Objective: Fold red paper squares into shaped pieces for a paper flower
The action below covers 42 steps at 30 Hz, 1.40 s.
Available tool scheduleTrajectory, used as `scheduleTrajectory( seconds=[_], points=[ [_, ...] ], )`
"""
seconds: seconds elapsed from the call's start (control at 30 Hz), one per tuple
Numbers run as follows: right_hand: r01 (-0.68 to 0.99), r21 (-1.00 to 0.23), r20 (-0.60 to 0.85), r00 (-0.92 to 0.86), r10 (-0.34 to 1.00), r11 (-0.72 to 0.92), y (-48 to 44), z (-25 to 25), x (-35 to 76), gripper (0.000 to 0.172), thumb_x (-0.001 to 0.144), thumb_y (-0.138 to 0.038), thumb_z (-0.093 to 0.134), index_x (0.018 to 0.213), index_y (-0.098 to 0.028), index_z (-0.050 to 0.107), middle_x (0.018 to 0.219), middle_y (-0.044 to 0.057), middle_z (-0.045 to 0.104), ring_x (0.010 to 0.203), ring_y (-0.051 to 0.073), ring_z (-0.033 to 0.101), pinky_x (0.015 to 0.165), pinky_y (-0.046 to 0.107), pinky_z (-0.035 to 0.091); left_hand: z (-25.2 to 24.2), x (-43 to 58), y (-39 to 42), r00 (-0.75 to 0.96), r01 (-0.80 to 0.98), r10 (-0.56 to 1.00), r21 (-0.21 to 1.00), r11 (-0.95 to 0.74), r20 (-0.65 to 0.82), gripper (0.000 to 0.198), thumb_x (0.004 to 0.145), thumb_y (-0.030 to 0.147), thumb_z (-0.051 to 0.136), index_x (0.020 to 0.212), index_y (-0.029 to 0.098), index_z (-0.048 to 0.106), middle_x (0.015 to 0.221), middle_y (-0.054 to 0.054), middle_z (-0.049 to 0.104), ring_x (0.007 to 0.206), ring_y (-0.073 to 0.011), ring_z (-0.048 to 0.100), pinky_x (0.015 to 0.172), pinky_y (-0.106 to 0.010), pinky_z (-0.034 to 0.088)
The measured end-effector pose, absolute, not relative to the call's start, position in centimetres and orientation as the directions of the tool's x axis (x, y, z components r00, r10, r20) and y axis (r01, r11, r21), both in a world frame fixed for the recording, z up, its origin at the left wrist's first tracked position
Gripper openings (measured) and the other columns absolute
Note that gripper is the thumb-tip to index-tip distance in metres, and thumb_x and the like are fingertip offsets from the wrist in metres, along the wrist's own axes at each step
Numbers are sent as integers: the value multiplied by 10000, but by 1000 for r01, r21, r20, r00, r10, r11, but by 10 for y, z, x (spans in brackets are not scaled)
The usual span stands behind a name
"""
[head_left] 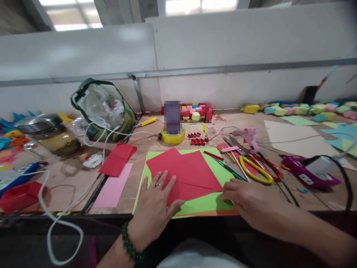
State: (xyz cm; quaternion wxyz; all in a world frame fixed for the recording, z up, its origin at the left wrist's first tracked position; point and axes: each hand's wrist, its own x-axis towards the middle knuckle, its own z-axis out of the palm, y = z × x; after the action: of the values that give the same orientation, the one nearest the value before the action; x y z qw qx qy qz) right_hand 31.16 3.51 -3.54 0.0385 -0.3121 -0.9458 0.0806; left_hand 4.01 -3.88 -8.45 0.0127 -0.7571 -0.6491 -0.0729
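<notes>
A red paper sheet (189,169), partly folded, lies on a light green sheet (212,203) at the table's near edge. My left hand (154,203) presses flat on the red paper's lower left part, fingers spread; it wears a ring and a green bead bracelet. My right hand (245,199) rests at the red paper's right corner on the green sheet, fingers curled low with the tips against the paper's edge. Nothing is lifted off the table.
Yellow-handled scissors (255,169), a pink glue gun (248,136), sticks and a purple device (306,173) lie to the right. A yellow tape roll (173,137), small red folded pieces, colourful paper cubes, a bag (103,108), a jar, red and pink sheets and white cables sit behind and left.
</notes>
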Motion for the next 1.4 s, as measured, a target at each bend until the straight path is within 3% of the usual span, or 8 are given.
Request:
scheduleTrajectory(
  seconds=[0.13,0.37,0.5,0.67,0.77,0.9,1.2,1.4],
  points=[
    [675,-439,24,-651,758,593,71,-24,281,215,888,-303,499,1026,-199,626,1018,78,672,904,207,626,758,304,467,-88,39,-43,211,970,968,95,-225,138,631,922,620,311,1443,271,383,1505,-85,384,1376,-326,357,1075,-610,308],
    [677,-683,-197,-534,822,276,124,-51,220,594,574,-366,823,1054,-140,557,826,35,679,723,188,622,558,244,429,-89,42,-49,264,945,957,168,-282,119,630,909,621,359,1451,299,359,1503,-76,390,1373,-332,361,1079,-639,289],
    [662,-705,-225,-547,807,253,133,-60,212,542,583,-296,806,1047,-128,583,656,-23,647,606,148,595,499,223,399,-89,37,-50,236,923,960,276,-270,149,623,902,616,389,1442,305,374,1517,-95,365,1379,-324,354,1083,-611,307],
    [677,-662,-222,-586,779,321,128,-55,220,426,611,-336,776,962,-123,663,694,16,671,637,170,612,560,256,445,-88,14,-35,-112,863,953,503,-48,282,695,874,563,494,1411,135,392,1377,-201,492,1281,-318,473,1024,-476,432],
    [694,-594,-148,-592,792,407,125,-52,222,690,577,-357,795,1194,-125,591,1069,124,675,958,275,624,792,345,486,-82,1,-14,-172,775,965,632,9,197,692,843,538,552,1370,107,426,1147,-172,622,931,-256,658,854,-410,527],
    [699,-520,-122,-629,768,490,136,-48,219,1060,465,-365,851,1408,-144,420,1388,182,473,1246,351,465,1021,406,382,-73,-4,9,-122,691,991,722,39,62,716,783,466,641,1369,117,422,1048,-120,662,764,-196,667,729,-323,530],
    [661,-472,-148,-711,687,583,159,-53,219,993,524,-422,830,1400,-150,449,1314,171,533,1157,329,535,968,412,424,-61,0,27,-81,931,997,356,77,-6,574,710,525,683,1120,133,595,1051,-138,657,978,-293,622,789,-338,464],
    [618,-489,-104,-741,663,615,148,-50,223,904,596,-363,801,1394,-126,449,1267,172,566,953,260,613,846,383,479,-55,-1,35,-38,937,999,349,34,3,539,674,519,711,1051,149,602,1080,-137,628,983,-282,614,794,-332,457]
  ],
)
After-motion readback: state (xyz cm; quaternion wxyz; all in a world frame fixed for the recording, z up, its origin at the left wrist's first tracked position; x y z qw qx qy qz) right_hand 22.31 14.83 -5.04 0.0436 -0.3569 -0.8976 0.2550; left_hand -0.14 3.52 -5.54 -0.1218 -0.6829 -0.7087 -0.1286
